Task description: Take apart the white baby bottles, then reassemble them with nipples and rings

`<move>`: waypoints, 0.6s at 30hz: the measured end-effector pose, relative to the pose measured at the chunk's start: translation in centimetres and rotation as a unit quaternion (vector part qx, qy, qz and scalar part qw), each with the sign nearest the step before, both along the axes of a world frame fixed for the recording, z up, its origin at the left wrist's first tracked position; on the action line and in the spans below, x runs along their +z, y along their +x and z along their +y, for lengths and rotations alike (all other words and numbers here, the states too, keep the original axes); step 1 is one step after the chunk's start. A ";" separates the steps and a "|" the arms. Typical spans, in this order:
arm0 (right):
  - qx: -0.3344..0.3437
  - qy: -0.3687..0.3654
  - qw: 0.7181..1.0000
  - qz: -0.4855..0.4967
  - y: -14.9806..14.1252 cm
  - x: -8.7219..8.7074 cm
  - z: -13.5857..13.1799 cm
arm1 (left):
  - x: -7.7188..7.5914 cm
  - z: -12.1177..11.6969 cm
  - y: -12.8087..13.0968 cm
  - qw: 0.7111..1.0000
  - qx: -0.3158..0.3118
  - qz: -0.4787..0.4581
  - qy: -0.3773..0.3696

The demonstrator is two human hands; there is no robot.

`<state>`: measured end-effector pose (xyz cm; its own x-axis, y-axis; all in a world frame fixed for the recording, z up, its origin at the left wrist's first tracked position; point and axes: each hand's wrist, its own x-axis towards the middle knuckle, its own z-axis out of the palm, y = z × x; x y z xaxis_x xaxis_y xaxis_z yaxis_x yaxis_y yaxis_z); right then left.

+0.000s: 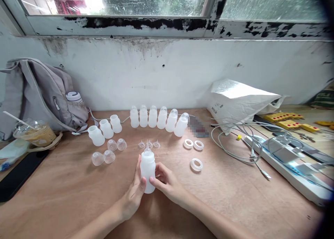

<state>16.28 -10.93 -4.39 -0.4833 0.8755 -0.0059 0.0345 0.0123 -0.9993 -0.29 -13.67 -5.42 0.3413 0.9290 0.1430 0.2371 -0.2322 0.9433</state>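
Note:
My left hand and my right hand are both wrapped round a white translucent baby bottle that stands upright on the wooden table, a nipple on its top. Just behind it lie three loose clear nipples. A row of several capped bottles stands at the back. Three open bottle bodies stand to the left, with several clear caps in front of them. Three white rings lie to the right.
A grey backpack leans on the wall at left, beside a plastic drink cup and a black phone. At right are a white plastic bag, grey cables, a power strip and yellow parts.

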 end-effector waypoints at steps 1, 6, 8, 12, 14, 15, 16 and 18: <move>0.000 -0.001 1.000 0.009 0.0 0.0 0.0 | -0.2 0.0 -0.1 1.000 -0.003 0.026 0.015; -0.019 -0.021 0.997 0.070 0.3 0.4 0.1 | -0.1 1.0 -1.2 0.961 -0.002 0.195 0.196; -0.049 -0.025 0.996 0.071 0.7 0.6 0.5 | 0.5 2.0 -2.3 0.919 0.022 0.261 0.294; -0.082 -0.063 0.993 0.050 1.8 1.0 1.4 | 2.2 4.6 -5.8 0.829 0.189 0.350 0.393; -0.094 -0.086 0.991 0.050 2.2 1.1 1.8 | 2.6 5.6 -7.8 0.793 0.255 0.403 0.379; -0.107 -0.091 0.989 0.050 2.4 1.2 1.9 | 2.7 6.1 -8.7 0.775 0.281 0.432 0.366; -0.121 -0.093 0.987 0.050 2.5 1.2 2.1 | 2.6 6.4 -9.5 0.759 0.298 0.461 0.350; -0.147 -0.093 0.983 0.053 2.5 1.3 2.3 | 2.3 6.8 -10.5 0.736 0.309 0.508 0.323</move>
<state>18.83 -8.68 -3.13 -0.2152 0.9662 -0.1421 -0.0944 -0.1654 -0.9817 -10.83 -6.84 -3.16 0.1176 0.8014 0.5864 0.9929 -0.1061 -0.0542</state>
